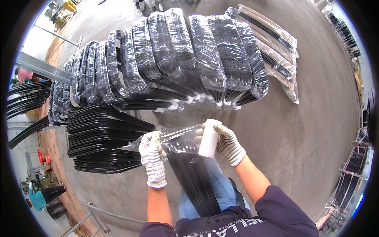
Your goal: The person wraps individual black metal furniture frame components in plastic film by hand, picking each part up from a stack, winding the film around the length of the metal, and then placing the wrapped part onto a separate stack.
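Both my hands wear white knit gloves with grey stripes. My right hand (pixel 229 147) is closed around a white roll of stretch film (pixel 209 140), held tilted in front of me. From the roll a clear sheet of film (pixel 179 135) runs taut to the left. My left hand (pixel 151 153) grips the gathered film beside a bundle of curved, glossy black strips (pixel 104 130). The straight ends of black strips (pixel 192 181) come back toward my body, over my jeans. Where the film meets the bundle is partly hidden by my left hand.
Ahead stands a long row of film-wrapped black bundles (pixel 158 43). A plastic-covered pallet load (pixel 272 47) lies beyond at the right. Grey metal rails (pixel 43 68) and more black strips (pixel 27 98) are at the left. A person in teal (pixel 38 197) is at the far left.
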Action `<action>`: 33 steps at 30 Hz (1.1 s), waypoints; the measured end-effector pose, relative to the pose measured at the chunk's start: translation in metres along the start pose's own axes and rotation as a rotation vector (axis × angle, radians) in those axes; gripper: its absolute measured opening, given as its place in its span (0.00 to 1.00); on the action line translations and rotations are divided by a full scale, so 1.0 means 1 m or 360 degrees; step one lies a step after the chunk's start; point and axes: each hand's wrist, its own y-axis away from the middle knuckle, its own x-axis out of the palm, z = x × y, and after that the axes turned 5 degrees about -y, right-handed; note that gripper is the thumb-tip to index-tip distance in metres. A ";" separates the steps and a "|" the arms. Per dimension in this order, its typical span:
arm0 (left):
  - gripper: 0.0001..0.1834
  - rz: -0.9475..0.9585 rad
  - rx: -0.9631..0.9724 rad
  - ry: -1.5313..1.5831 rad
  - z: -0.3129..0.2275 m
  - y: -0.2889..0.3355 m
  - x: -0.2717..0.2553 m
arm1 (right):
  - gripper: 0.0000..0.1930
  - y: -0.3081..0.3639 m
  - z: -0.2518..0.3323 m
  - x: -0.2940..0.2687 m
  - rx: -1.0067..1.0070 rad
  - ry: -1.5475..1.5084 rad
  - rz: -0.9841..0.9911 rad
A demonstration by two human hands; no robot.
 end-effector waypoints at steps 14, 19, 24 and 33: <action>0.09 -0.0199 -0.0065 -0.0146 -0.002 -0.030 -0.053 | 0.23 -0.030 0.003 -0.026 0.0082 0.0199 -0.0394; 0.08 -0.0167 -0.0188 -0.0346 0.023 -0.022 -0.069 | 0.21 -0.023 0.003 -0.036 0.0163 0.0284 -0.0763; 0.07 0.0027 -0.0228 -0.0296 0.090 0.036 -0.044 | 0.16 0.006 -0.051 -0.095 0.0489 0.0274 -0.0855; 0.11 0.0055 -0.0341 0.0785 0.092 0.060 0.002 | 0.14 -0.011 -0.129 -0.095 -0.0204 0.1645 0.0252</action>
